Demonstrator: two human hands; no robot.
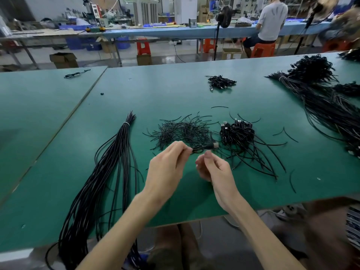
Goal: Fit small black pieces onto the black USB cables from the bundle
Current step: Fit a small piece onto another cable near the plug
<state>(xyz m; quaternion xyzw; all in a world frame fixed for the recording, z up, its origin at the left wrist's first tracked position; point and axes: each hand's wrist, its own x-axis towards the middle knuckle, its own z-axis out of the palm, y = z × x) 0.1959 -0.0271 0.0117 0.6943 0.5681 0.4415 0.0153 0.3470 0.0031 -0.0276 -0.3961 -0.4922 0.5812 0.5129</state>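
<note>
My left hand [167, 162] pinches a black USB cable [204, 147] just above the green table [175, 94]; its plug end points right. Just below that plug is my right hand [212, 166], fingers curled and thumb tip raised. Whether it holds anything is not visible. A long bundle of black cables [116, 162], tied near the top with a white tie [126, 123], lies at the left and hangs over the table's front edge. Behind my hands is a loose pile of short thin black pieces [183, 131].
A heap of coiled USB cables [237, 133] lies right of the thin pieces, and a smaller heap [221, 82] sits farther back. Big cable bundles [321, 98] fill the right side. One small black piece [101, 93] lies alone at the left. A seated person [270, 22] works at a far bench.
</note>
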